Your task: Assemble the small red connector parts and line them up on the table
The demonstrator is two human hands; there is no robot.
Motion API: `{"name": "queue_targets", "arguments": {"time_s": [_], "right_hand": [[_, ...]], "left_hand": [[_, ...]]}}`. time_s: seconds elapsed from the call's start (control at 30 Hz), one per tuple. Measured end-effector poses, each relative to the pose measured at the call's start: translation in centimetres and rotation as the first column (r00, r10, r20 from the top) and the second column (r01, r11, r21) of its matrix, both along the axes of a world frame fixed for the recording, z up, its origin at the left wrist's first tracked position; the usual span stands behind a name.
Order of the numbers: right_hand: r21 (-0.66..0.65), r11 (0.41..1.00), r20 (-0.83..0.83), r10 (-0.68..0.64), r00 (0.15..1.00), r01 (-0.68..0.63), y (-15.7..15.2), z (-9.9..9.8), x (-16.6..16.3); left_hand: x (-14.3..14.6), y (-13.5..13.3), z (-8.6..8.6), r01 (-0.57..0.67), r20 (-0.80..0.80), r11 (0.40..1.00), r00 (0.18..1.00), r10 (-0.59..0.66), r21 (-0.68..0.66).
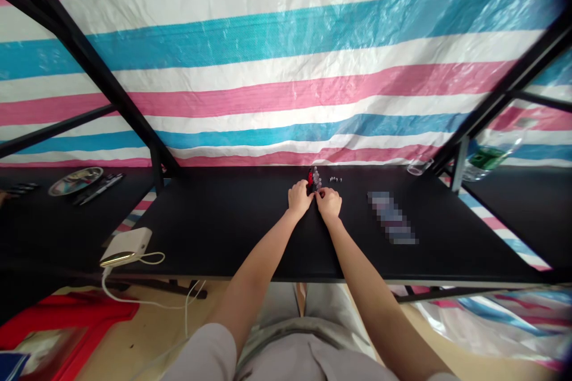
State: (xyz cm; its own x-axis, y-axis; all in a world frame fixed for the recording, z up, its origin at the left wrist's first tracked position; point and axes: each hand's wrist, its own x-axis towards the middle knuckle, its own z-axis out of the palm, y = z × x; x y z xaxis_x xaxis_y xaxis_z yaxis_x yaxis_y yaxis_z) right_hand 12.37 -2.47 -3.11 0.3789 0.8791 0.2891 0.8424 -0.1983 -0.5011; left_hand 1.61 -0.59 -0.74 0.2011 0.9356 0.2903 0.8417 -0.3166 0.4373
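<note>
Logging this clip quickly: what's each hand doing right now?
Left hand: curled by a small red object; holding unclear.
Right hand: curled by small grey pieces; holding unclear.

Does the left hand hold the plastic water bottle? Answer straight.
No, the left hand is by a small red piece; the plastic water bottle sits far right.

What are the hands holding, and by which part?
The left hand and right hand are beside a small red object and small clear pieces; whether either holds anything cannot be told.
</note>
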Motion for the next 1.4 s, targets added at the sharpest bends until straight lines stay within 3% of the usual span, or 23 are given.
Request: {"name": "queue_targets", "arguments": {"time_s": [0.1,0.2,0.43,0.6,0.73,0.93,1.17,1.4], "right_hand": [[-0.001,1.0,0.014,0.003,1.0,-0.003,0.0,0.0,0.0],[-0.005,1.0,0.029,0.011,1.0,-0.01,-0.1,0.1,-0.1],[-0.013,1.0,0.049,0.021,0.999,-0.021,-0.3,0.2,-0.1],[-0.031,0.999,0.081,0.04,0.996,-0.037,-0.6,0.4,-0.3],[-0.068,0.995,0.132,0.079,0.988,-0.07,-1.0,0.8,-0.7],[-0.185,0.961,0.167,0.238,0.957,-0.207,-1.6,3.1,-1.7],[-0.036,0.927,0.163,0.375,0.912,-0.374,-2.0,6.9,-3.9],[-0.003,0.907,0.163,0.417,0.894,-0.422,-2.4,7.7,-5.2]], "left_hand": [[-0.5,-0.6,0.2,0.116,0.014,0.991,0.993,-0.118,0.066],[-0.7,-1.0,0.4,0.159,-0.004,0.986,0.987,-0.159,0.058],[-1.5,-0.7,0.8,0.046,0.173,0.999,0.984,-0.045,-0.004],[-3.5,-1.1,0.6,-0.013,0.336,0.999,0.941,0.027,-0.045],[-5.1,-1.9,1.7,-0.038,0.444,0.999,0.895,0.049,-0.034],[-6.8,-3.8,4.7,-0.07,0.568,0.997,0.822,0.047,0.018],[-7.8,-5.3,6.5,-0.084,0.66,0.995,0.75,0.028,0.054],[-8.4,-5.9,7.3,-0.139,0.68,0.988,0.731,0.057,0.066]]}}
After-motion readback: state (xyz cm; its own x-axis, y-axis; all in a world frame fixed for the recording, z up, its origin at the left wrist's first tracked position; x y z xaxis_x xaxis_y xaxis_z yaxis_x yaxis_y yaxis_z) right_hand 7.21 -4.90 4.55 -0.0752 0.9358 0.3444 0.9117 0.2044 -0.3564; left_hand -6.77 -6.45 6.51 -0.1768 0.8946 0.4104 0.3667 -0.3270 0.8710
